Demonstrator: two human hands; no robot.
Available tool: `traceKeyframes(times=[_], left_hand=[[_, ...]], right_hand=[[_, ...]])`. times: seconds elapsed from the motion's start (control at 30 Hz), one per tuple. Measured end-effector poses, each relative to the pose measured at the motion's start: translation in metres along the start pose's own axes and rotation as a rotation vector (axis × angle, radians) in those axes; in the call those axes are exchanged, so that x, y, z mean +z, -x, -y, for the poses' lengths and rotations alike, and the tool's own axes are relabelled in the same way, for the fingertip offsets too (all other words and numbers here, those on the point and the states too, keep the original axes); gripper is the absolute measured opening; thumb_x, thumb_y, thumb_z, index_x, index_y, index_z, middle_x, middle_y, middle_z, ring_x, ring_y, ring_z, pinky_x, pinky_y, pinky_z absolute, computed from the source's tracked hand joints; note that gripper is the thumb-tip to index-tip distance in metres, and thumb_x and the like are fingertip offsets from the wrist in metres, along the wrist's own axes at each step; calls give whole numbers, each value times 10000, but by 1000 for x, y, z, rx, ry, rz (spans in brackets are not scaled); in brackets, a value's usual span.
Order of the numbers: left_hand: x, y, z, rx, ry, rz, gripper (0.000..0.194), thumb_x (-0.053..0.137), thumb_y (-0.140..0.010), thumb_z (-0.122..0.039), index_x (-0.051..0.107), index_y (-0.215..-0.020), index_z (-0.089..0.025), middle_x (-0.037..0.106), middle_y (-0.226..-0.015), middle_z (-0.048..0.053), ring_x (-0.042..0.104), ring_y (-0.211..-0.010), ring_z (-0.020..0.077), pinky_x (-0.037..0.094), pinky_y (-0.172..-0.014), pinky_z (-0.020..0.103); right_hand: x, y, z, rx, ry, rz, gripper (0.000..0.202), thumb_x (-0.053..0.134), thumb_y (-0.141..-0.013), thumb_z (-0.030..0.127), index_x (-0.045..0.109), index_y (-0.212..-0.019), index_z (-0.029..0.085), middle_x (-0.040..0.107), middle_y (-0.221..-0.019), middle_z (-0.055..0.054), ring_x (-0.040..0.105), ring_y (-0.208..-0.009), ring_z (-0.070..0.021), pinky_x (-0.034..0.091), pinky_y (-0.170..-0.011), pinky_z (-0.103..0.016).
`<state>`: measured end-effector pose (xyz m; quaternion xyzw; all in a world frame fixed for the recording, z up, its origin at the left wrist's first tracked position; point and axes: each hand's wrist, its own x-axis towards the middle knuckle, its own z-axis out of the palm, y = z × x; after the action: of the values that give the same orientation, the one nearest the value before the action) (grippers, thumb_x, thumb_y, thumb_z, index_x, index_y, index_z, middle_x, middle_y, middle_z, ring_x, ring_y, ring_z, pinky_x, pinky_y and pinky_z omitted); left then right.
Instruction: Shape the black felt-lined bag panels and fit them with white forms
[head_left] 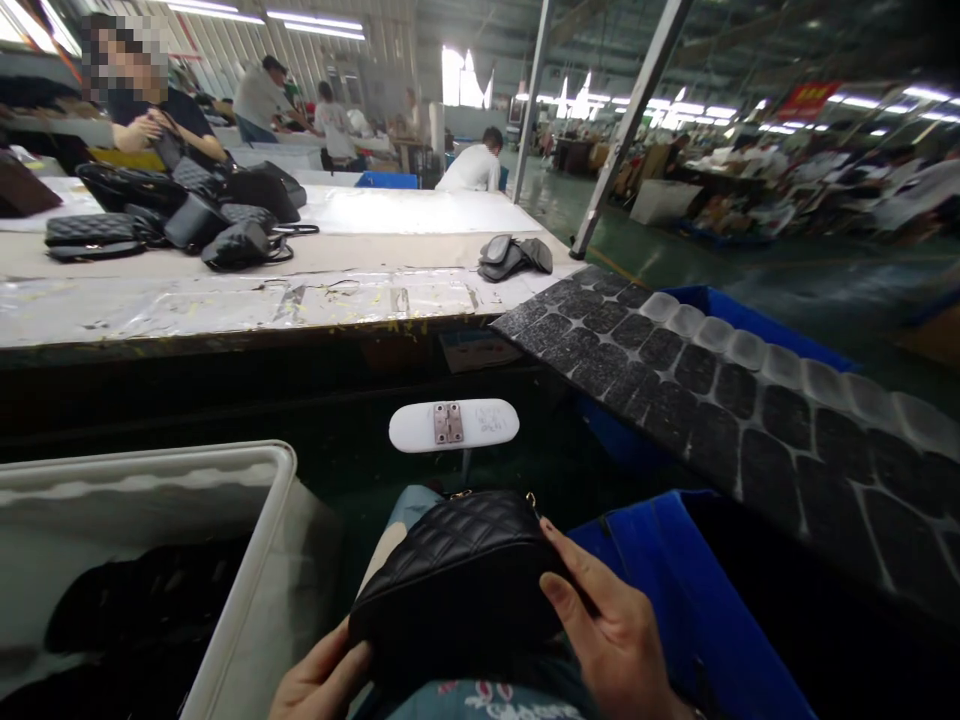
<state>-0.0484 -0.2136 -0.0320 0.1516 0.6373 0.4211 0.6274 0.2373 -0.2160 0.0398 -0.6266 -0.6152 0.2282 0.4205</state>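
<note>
A black quilted handbag (465,540) with small gold rings at its top rests over my lap, held between both hands. My left hand (322,675) grips its lower left end, fingers partly hidden behind the bag. At the right end, my right hand (611,620) pinches the bag, with the thumb on the near side and the index finger close to a gold ring. Just beyond the bag stands a white oval board (454,425) with a metal hinge plate and handwriting on it.
On my left is a white bin (281,470) holding dark pieces. A blue bin (645,540) stands at my right, beneath a board of dark oval pieces (697,370). Several black bags (199,220) and grey pieces (514,257) lie on the long table (360,245). People work beyond it.
</note>
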Motion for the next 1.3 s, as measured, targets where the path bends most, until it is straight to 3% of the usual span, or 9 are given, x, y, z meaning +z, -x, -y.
traceKeyframes(times=[0.13, 0.33, 0.57, 0.87, 1.03, 1.17, 1.3], left_hand=[[8, 6, -6, 67, -7, 15, 511, 848, -509, -420, 727, -937, -171, 721, -970, 80, 567, -1125, 334, 430, -1004, 422], [17, 21, -24, 162, -123, 171, 359, 772, -663, -355, 733, -975, -182, 706, -1033, 71, 540, -1160, 321, 381, -1049, 436], [15, 25, -22, 289, -190, 224, 375, 670, -777, -364, 668, -1130, -237, 656, -1169, 50, 556, -1144, 264, 400, -1039, 365], [14, 22, -25, 197, -174, 117, 408, 748, -686, -400, 699, -1061, -246, 704, -1056, 18, 572, -1125, 255, 416, -1022, 338], [16, 9, -26, 128, -222, 79, 416, 777, -623, -458, 737, -948, -200, 728, -881, 38, 642, -929, 248, 516, -840, 299], [30, 0, -38, 60, -225, 198, 424, 748, -648, -483, 741, -919, -157, 709, -803, 63, 632, -747, 203, 516, -690, 275], [51, -11, -49, 27, -209, 283, 418, 729, -665, -482, 732, -894, -132, 688, -764, 66, 609, -694, 181, 499, -645, 267]], right_hand=[[-1, 14, -12, 134, -74, -37, 343, 582, -855, 296, 621, -1192, 241, 636, -1199, -39, 607, -1095, -226, 506, -952, -347], [-5, 23, -23, 272, -151, -59, 333, 568, -855, 328, 641, -1169, 242, 619, -1218, -32, 567, -1144, -253, 501, -958, -353], [-6, 20, -29, 395, -190, -119, 376, 588, -822, 406, 668, -1132, 209, 646, -1176, -62, 588, -1113, -285, 527, -911, -373], [-1, 19, -25, 358, -248, -164, 314, 606, -815, 380, 690, -1087, 248, 670, -1147, -38, 609, -1092, -212, 502, -936, -288], [-2, 13, -21, 471, -161, -117, 343, 594, -806, 446, 710, -1045, 228, 694, -1093, -51, 634, -1043, -226, 525, -895, -289], [-5, 1, -23, 566, -110, -36, 384, 584, -793, 507, 726, -989, 209, 717, -1018, -67, 661, -961, -253, 550, -825, -319], [-7, -7, -36, 594, -109, -17, 419, 561, -801, 526, 710, -1037, 214, 706, -1050, -74, 658, -957, -268, 545, -822, -358]])
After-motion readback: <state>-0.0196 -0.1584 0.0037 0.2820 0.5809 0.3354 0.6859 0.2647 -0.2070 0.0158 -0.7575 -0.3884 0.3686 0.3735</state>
